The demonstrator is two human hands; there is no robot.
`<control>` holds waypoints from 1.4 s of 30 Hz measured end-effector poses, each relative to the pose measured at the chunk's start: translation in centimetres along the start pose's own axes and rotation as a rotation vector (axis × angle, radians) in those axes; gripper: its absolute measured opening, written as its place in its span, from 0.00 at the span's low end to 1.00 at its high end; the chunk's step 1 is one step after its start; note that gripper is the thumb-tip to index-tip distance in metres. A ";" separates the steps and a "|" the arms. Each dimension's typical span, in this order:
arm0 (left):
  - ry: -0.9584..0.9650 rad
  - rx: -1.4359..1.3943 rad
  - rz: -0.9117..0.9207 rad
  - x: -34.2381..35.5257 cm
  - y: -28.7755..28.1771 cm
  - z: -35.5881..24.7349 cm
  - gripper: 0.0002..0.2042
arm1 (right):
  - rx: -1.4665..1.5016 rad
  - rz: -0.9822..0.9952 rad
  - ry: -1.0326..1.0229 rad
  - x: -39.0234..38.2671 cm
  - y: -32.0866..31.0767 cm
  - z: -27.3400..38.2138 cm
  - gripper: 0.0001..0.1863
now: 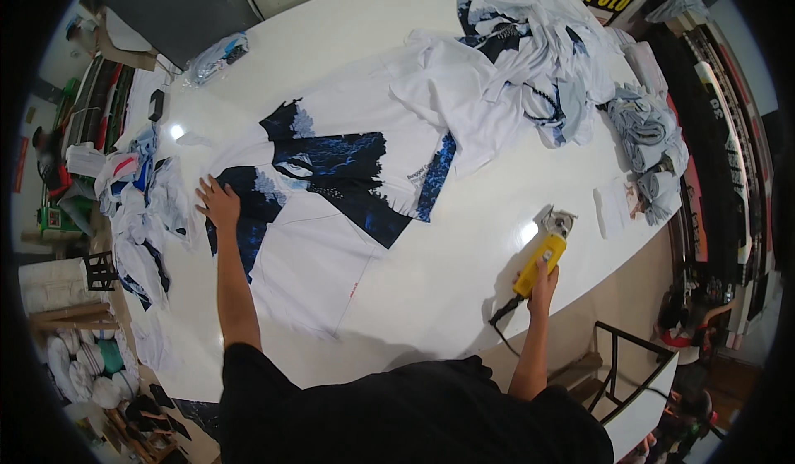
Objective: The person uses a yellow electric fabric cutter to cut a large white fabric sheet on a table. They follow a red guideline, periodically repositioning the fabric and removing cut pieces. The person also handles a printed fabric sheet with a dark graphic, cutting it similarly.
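My left hand (219, 205) lies with its fingers spread on the left end of a printed fabric sheet (331, 149). White cloth with dark navy and blue printed panels makes up this sheet, spread over the white table (447, 298). In my right hand (542, 286) is a yellow electric rotary fabric cutter (542, 261), gripped round its body. Its round metal blade head points away from me, to the right of the fabric and apart from it. A black cord runs from its lower end toward the table's near edge.
A heap of white and navy cloth (538, 58) covers the far right of the table. Rolled grey-white fabric (646, 133) lies at its right edge. Cloth scraps (137, 224) pile up at the left edge. A clear plastic bag (217, 58) sits far left. A black-framed stand (617, 365) is near right.
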State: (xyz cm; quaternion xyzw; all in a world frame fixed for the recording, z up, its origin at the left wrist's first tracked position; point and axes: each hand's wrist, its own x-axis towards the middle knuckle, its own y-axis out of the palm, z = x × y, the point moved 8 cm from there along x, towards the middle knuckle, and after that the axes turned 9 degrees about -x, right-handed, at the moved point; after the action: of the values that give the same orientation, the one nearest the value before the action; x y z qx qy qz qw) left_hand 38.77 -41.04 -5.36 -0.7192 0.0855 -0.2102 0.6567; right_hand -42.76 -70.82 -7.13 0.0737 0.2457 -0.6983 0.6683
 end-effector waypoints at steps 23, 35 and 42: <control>0.233 -1.035 0.010 -34.2 -33.3 1.8 0.10 | -1.016 0.527 -1.317 -7.0 33.9 11.7 0.29; -0.372 -0.818 0.352 -35.8 -47.2 23.7 0.19 | -0.734 1.796 -0.803 -18.6 16.5 22.3 0.19; 0.144 -0.204 0.216 -16.3 -38.0 24.8 0.25 | -1.352 0.935 -1.075 -1.0 25.5 24.3 0.26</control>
State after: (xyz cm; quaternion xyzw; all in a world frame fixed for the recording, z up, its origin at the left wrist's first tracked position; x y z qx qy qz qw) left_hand 28.66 -7.36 27.56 -0.7518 0.2302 -0.1796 0.5913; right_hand -12.47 -80.29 8.13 -0.5623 0.2028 -0.0161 0.8015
